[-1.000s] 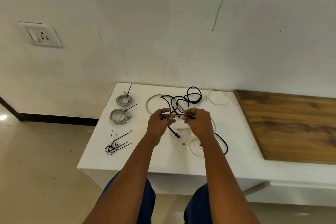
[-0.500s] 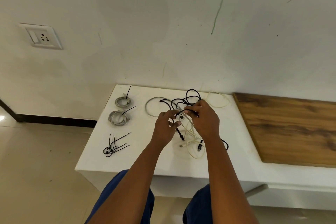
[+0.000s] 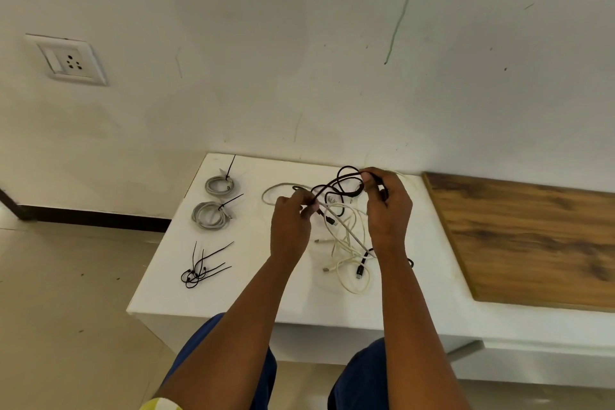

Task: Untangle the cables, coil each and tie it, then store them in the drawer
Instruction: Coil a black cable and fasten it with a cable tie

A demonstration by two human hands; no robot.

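Both hands raised over a white table, working a knot of cables. Left hand pinching a black cable between thumb and fingertips; right hand curled round the same cable's far loops, fingers closed over the top. White cables hanging tangled below and between the hands, trailing onto the table. At left, two grey coiled cables already tied, and nearer, a bunch of black ties. Wooden board at right.

Both hands: left, right pinch black cable above tangle.
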